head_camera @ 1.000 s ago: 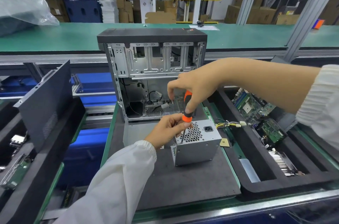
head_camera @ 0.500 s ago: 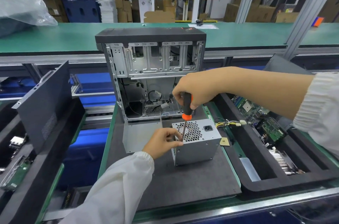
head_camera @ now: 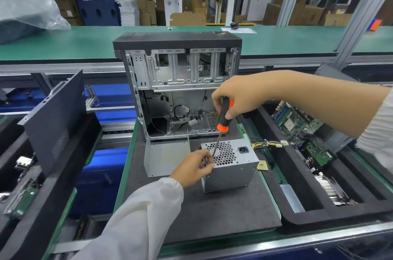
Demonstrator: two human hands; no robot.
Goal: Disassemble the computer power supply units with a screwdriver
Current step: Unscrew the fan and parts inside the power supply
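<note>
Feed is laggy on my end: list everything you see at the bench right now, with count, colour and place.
power supply: one, silver, on the dark mat, centre
screwdriver: one, orange and black, tip at the power supply's near-left top corner
computer case: one, black top, bare metal inside, open, upright behind the power supply
metal bracket: one, silver, left of the power supply
wire bundle: one, yellow and black, right of the power supply
foam tray: one, black, right side
circuit boards: two, green, in the foam tray
side panel: one, dark, leaning at left
left hand: pinches at the screwdriver tip
right hand: grips the screwdriver handle
</note>
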